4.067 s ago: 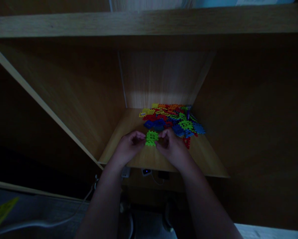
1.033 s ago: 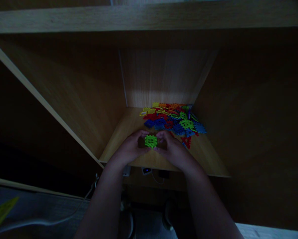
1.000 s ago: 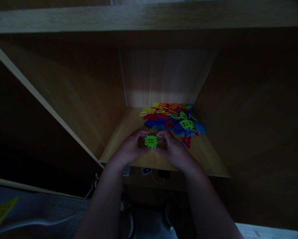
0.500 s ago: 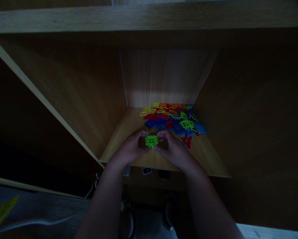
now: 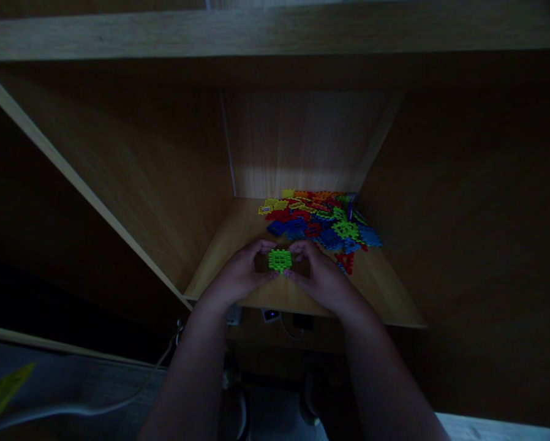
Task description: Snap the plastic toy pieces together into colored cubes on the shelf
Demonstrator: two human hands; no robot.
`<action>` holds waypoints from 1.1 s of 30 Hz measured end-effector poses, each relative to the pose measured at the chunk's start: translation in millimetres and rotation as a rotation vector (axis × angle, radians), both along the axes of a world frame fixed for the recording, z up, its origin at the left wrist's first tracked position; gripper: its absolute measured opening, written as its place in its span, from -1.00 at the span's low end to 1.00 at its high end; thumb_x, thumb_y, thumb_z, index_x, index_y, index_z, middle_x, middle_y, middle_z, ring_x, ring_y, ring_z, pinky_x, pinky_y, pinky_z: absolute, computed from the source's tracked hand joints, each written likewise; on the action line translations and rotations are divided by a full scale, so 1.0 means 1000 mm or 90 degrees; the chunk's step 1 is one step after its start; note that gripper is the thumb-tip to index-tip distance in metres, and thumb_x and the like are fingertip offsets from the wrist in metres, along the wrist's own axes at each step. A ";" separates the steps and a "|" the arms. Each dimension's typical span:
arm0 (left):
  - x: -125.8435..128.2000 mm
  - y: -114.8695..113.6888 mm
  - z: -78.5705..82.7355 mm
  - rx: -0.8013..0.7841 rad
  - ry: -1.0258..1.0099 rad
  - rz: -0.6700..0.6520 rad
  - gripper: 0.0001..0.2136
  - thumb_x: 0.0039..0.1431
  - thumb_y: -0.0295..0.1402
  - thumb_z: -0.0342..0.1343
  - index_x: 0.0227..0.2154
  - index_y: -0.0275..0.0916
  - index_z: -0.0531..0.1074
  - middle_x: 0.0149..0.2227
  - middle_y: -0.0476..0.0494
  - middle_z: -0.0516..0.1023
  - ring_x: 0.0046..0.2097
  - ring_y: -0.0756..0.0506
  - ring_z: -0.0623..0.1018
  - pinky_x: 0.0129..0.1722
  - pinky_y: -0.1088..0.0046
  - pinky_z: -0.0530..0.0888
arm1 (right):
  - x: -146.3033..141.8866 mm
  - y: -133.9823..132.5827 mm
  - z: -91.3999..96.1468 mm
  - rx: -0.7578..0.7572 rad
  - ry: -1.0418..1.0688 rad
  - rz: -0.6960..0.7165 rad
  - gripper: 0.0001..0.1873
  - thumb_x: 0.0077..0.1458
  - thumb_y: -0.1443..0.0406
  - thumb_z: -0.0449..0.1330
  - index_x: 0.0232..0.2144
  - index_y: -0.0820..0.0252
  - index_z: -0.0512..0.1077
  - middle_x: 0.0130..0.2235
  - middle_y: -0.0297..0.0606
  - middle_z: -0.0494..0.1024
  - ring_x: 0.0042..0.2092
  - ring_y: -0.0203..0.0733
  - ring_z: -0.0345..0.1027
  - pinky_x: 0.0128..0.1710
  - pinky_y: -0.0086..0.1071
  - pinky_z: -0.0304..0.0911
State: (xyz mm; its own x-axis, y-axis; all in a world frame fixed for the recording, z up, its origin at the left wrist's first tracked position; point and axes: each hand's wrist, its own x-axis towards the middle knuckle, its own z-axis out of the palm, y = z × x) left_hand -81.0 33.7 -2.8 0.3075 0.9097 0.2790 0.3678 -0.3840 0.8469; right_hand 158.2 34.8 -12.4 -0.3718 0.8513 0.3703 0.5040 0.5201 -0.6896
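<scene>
Over the front part of a wooden shelf, a small green toy piece is held between two hands. Its left side is pinched by the fingers and thumb of the left hand, and its right side is pinched by those of the right hand. Little bumps are seen around its edge, and a window shape is seen in its middle. Whether the shelf is touched by it cannot be told. Behind the hands, a messy pile of flat toys in many bright colors is spread near the back wall. A red piece is seen beside the right hand. Under the shelf, a small box is lit by a blue dot.
</scene>
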 end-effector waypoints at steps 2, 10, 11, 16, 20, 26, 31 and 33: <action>0.000 0.000 0.000 -0.001 -0.003 -0.003 -0.51 0.12 -0.40 0.42 0.12 -0.10 0.50 0.13 -0.14 0.64 0.20 -0.22 0.59 0.28 0.15 0.44 | 0.000 0.000 -0.001 0.001 0.000 0.000 -0.58 0.28 0.24 0.36 0.10 0.01 0.31 0.10 -0.19 0.58 0.10 -0.04 0.52 0.17 -0.05 0.41; -0.001 0.002 -0.003 -0.002 0.007 -0.002 -0.49 0.10 -0.37 0.43 0.12 -0.09 0.49 0.12 -0.14 0.64 0.19 -0.24 0.59 0.27 0.13 0.45 | -0.001 0.001 -0.003 0.010 0.007 0.000 -0.57 0.27 0.25 0.36 0.11 0.02 0.33 0.09 -0.18 0.59 0.07 -0.05 0.54 0.13 -0.11 0.44; -0.001 0.002 -0.002 -0.002 0.007 -0.004 -0.49 0.11 -0.36 0.43 0.13 -0.08 0.49 0.13 -0.14 0.64 0.19 -0.25 0.59 0.27 0.12 0.45 | -0.001 0.001 -0.003 0.011 0.007 0.001 -0.57 0.27 0.25 0.36 0.11 0.02 0.33 0.09 -0.18 0.59 0.08 -0.05 0.54 0.13 -0.11 0.43; 0.000 0.001 -0.001 -0.001 0.006 -0.004 -0.50 0.13 -0.32 0.43 0.14 -0.09 0.48 0.13 -0.15 0.63 0.19 -0.24 0.59 0.27 0.12 0.45 | 0.000 0.001 -0.001 0.018 0.012 0.006 -0.56 0.26 0.26 0.36 0.12 0.01 0.34 0.09 -0.19 0.59 0.08 -0.05 0.53 0.14 -0.10 0.43; 0.000 0.003 -0.003 -0.001 -0.001 0.000 -0.50 0.12 -0.33 0.43 0.12 -0.10 0.48 0.13 -0.16 0.63 0.18 -0.24 0.59 0.27 0.12 0.46 | 0.001 0.000 0.001 0.015 0.010 0.008 -0.57 0.27 0.22 0.35 0.12 0.02 0.34 0.10 -0.18 0.58 0.08 -0.04 0.51 0.15 -0.09 0.42; -0.001 0.002 -0.003 -0.003 0.000 0.004 -0.52 0.12 -0.33 0.42 0.11 -0.08 0.49 0.12 -0.13 0.64 0.18 -0.24 0.60 0.27 0.13 0.45 | 0.001 0.001 -0.001 0.022 0.016 0.002 -0.57 0.28 0.21 0.35 0.12 0.02 0.34 0.10 -0.19 0.58 0.06 -0.07 0.52 0.14 -0.12 0.43; 0.000 0.002 -0.002 -0.004 -0.005 0.003 -0.52 0.10 -0.35 0.43 0.10 -0.10 0.50 0.10 -0.14 0.65 0.17 -0.24 0.60 0.27 0.13 0.45 | 0.001 0.001 -0.002 0.021 0.011 -0.005 -0.57 0.27 0.20 0.36 0.11 0.02 0.34 0.09 -0.19 0.58 0.06 -0.06 0.53 0.13 -0.11 0.44; 0.000 0.002 -0.003 0.001 -0.001 0.002 -0.52 0.11 -0.35 0.42 0.10 -0.10 0.50 0.10 -0.13 0.65 0.17 -0.23 0.61 0.26 0.14 0.45 | 0.001 0.001 -0.001 0.020 0.010 -0.005 -0.57 0.27 0.22 0.36 0.11 0.01 0.33 0.08 -0.19 0.58 0.06 -0.06 0.52 0.13 -0.12 0.44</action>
State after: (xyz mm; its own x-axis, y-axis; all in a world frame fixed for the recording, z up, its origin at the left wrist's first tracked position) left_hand -81.0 36.1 -5.6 0.3045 0.9104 0.2802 0.3680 -0.3838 0.8469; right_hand 159.0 35.8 -13.8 -0.3594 0.8419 0.4026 0.4969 0.5378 -0.6811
